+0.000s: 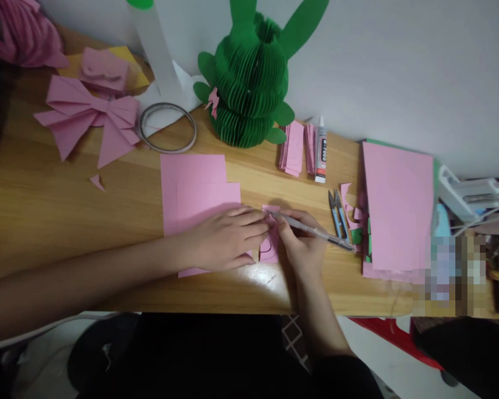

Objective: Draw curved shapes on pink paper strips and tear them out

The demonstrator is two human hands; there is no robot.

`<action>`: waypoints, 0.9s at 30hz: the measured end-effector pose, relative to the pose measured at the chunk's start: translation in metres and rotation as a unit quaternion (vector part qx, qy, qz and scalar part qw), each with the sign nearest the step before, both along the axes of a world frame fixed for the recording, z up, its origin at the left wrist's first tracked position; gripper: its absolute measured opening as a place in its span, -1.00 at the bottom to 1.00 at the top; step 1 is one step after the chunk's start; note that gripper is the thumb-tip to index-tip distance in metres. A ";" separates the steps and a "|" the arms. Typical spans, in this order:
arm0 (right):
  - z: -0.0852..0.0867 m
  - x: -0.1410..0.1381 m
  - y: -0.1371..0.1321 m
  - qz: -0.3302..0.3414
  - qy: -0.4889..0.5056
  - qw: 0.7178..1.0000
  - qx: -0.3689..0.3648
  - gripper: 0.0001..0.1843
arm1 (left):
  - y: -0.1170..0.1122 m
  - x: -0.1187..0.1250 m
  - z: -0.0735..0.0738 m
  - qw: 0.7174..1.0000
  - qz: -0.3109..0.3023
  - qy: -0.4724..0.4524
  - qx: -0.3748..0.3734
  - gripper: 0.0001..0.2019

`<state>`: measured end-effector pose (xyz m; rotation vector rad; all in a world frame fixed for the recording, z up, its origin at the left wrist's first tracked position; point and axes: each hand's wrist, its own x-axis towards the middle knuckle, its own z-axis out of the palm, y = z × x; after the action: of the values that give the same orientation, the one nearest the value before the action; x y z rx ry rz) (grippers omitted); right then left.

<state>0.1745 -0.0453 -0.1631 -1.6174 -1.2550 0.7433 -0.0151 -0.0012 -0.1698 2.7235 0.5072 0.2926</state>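
My right hand (305, 241) is closed around a slim clear pen (311, 228), its tip down at the top of a small pink paper strip (270, 250). A dark curved line shows on the lower part of that strip. My left hand (230, 237) lies flat with fingers stretched out, the fingertips resting on the strip's left edge. Beneath the palm are two overlapping pink paper sheets (195, 172). Right of the pen lie small thread snips (338, 215) with blue handles and some pink paper scraps (346, 199).
A green honeycomb paper rabbit (251, 83) stands against the wall. Near it are stacked pink strips (291, 148), a glue tube (321, 152) and a tape roll (168, 149). A pink paper bow (93, 113) lies at left. Pink sheets (401, 205) are piled at right.
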 end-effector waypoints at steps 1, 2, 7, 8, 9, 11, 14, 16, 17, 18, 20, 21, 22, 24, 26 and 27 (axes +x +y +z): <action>0.000 0.000 -0.001 -0.001 -0.009 1.000 -0.002 -0.92 | 0.000 0.000 0.000 1.000 -0.001 -0.006 -0.006 -0.55; 0.000 0.001 -0.001 0.000 -0.016 1.000 -0.003 -0.92 | 0.000 0.000 -0.001 1.000 -0.002 -0.014 -0.012 -0.55; -0.001 0.001 -0.005 0.005 -0.025 1.000 -0.012 -0.91 | -0.001 -0.002 -0.002 0.999 -0.005 -0.029 -0.013 -0.56; -0.001 0.001 -0.005 0.004 -0.026 1.000 -0.013 -0.91 | -0.001 -0.002 -0.002 1.000 -0.005 -0.026 -0.011 -0.55; -0.001 0.001 -0.006 0.004 -0.028 1.000 -0.012 -0.91 | -0.001 -0.003 -0.001 1.000 -0.004 -0.023 -0.009 -0.55; -0.002 0.001 -0.007 0.007 -0.030 0.999 -0.010 -0.91 | -0.001 -0.003 -0.001 1.000 -0.002 -0.019 -0.009 -0.58; -0.002 0.002 -0.008 0.011 -0.032 0.999 -0.006 -0.92 | -0.001 -0.003 -0.001 1.000 -0.001 -0.020 -0.017 -0.62; -0.002 0.002 -0.009 0.011 -0.035 0.999 -0.006 -0.93 | -0.001 -0.003 -0.001 1.000 -0.001 -0.023 -0.019 -0.61; -0.002 0.003 -0.009 0.010 -0.037 0.999 -0.006 -0.93 | 0.000 -0.003 0.000 0.999 0.000 -0.024 -0.020 -0.60; -0.002 0.003 -0.009 0.008 -0.039 0.999 -0.007 -0.93 | 0.000 -0.002 0.000 0.999 0.000 -0.025 -0.021 -0.60; -0.002 0.003 -0.010 0.006 -0.042 0.999 -0.009 -0.93 | 0.000 -0.002 0.000 0.999 -0.001 -0.027 -0.019 -0.60; -0.001 0.003 -0.010 0.006 -0.044 0.999 -0.008 -0.93 | 0.000 -0.002 0.000 1.000 -0.003 -0.026 -0.016 -0.60; -0.001 0.003 -0.010 0.007 -0.045 0.999 -0.007 -0.93 | 0.000 -0.002 0.001 1.000 -0.003 -0.023 -0.012 -0.60; 0.000 0.003 -0.010 0.008 -0.047 0.999 -0.006 -0.93 | 0.000 -0.002 0.001 1.000 -0.005 -0.015 0.000 -0.60; 0.000 0.004 -0.010 0.004 -0.045 0.999 -0.005 -0.95 | 0.000 -0.001 0.001 1.000 -0.006 -0.008 0.008 -0.59; 0.000 0.004 -0.010 0.001 -0.044 0.999 -0.005 -0.95 | 0.000 -0.001 0.001 1.000 -0.005 -0.007 0.009 -0.58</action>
<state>0.1786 -0.0556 -0.1628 -1.6724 -1.3178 0.6870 -0.0165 -0.0011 -0.1686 2.7395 0.4882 0.3153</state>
